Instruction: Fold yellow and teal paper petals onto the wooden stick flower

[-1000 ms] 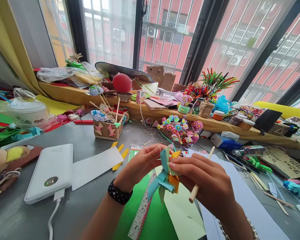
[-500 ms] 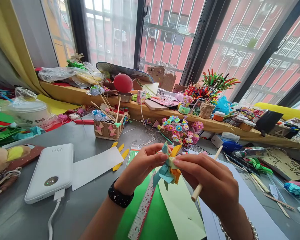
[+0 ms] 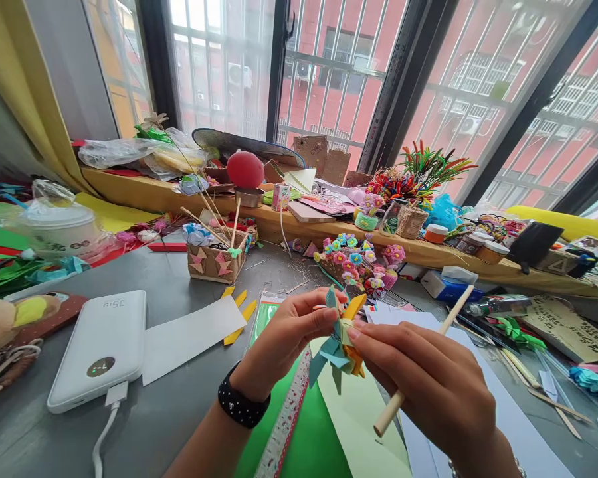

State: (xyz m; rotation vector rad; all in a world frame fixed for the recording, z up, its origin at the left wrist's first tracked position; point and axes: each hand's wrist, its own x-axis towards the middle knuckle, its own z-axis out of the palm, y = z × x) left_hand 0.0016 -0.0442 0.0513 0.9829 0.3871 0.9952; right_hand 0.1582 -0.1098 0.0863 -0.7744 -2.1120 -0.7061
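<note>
A small paper pinwheel (image 3: 339, 338) in blue, green and orange is held between both hands above the table. My left hand (image 3: 284, 338), with a black band at the wrist, pinches it from the left. My right hand (image 3: 428, 378) pinches its middle from the right and also clasps a wooden stick (image 3: 418, 362) that runs slantwise through the fingers. Under the hands lie a green sheet (image 3: 303, 438), a pale green paper (image 3: 363, 418), a ruler (image 3: 286, 418) and white paper (image 3: 508, 411).
A white power bank (image 3: 99, 348) with a cable lies at the left beside a white card (image 3: 189, 335). A cardboard box of sticks (image 3: 214, 259) and paper flowers (image 3: 356, 259) stand behind. The wooden window ledge (image 3: 144, 189) is crowded with craft items.
The pinwheel has been turned and tilted between the fingers. The right hand has shifted slightly down and right, and the stick now slants more steeply.
</note>
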